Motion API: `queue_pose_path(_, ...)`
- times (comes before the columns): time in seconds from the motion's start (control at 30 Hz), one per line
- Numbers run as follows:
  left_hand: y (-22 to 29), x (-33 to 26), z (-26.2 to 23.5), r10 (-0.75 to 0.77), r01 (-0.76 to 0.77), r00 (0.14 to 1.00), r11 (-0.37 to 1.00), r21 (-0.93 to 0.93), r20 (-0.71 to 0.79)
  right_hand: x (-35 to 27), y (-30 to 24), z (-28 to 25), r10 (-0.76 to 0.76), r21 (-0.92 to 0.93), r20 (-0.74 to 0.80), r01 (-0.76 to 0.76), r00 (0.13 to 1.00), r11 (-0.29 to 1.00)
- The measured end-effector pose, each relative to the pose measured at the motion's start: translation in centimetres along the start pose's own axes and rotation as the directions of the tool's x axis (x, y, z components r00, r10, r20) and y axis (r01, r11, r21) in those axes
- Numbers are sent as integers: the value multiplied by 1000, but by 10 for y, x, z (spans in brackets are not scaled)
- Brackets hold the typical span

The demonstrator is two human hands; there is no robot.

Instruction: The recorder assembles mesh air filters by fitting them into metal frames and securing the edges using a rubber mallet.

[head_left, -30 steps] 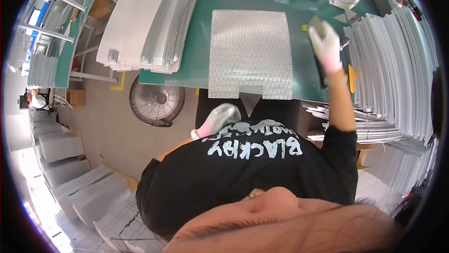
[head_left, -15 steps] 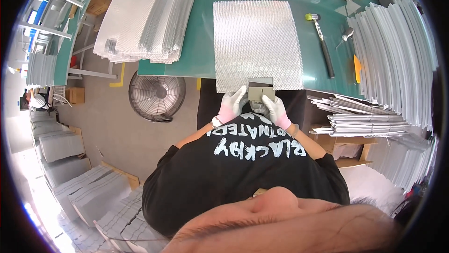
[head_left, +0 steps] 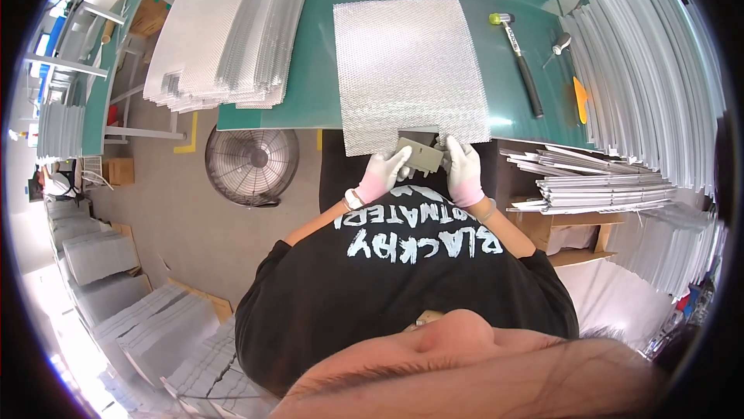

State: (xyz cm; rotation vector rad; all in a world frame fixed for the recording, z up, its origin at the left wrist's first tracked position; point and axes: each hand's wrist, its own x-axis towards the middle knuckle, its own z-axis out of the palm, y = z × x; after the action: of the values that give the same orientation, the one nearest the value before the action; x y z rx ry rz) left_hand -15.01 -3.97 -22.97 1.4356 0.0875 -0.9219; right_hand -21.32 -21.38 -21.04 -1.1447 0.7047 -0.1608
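Observation:
A silvery metal mesh sheet (head_left: 411, 63) lies on the green table, its notched near edge jutting past the table's front. At that notch is a small grey-green rectangular plate with short tabs (head_left: 421, 154), tilted. My left hand (head_left: 381, 173), in a white and pink glove, pinches the plate by its left end. My right hand (head_left: 465, 171), gloved alike, has its thumb and fingers closed on the sheet's near edge, just right of the notch. Some right fingers are hidden behind the plate and sheet.
Stacked mesh sheets (head_left: 225, 39) lie at the table's left, and a row of upright panels (head_left: 620, 86) lines its right. A mallet (head_left: 519, 66), a screwdriver (head_left: 559, 43) and an orange scraper (head_left: 580, 100) rest nearby. A floor fan (head_left: 252, 163) stands left of me; metal strips (head_left: 597, 187) lie right.
The plate has tilted, its right end lower. My right hand has moved off the plate to the sheet's edge, while my left has taken hold of the plate. The whole view has shifted slightly.

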Motion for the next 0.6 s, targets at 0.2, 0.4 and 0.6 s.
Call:
queue_pose_path(0.2,-1,-3,13,66,-50,998,883,-467,17,3,9,2,-27,-13,-17,27,999,1000)
queue_pose_path(0.4,44,-30,-32,-349,-166,652,801,576,673,-8,0,3,19,-78,426,16,905,997)
queue_pose_path(0.6,164,29,0,528,-720,530,-134,681,664,-10,3,8,-26,-145,432,98,902,984)
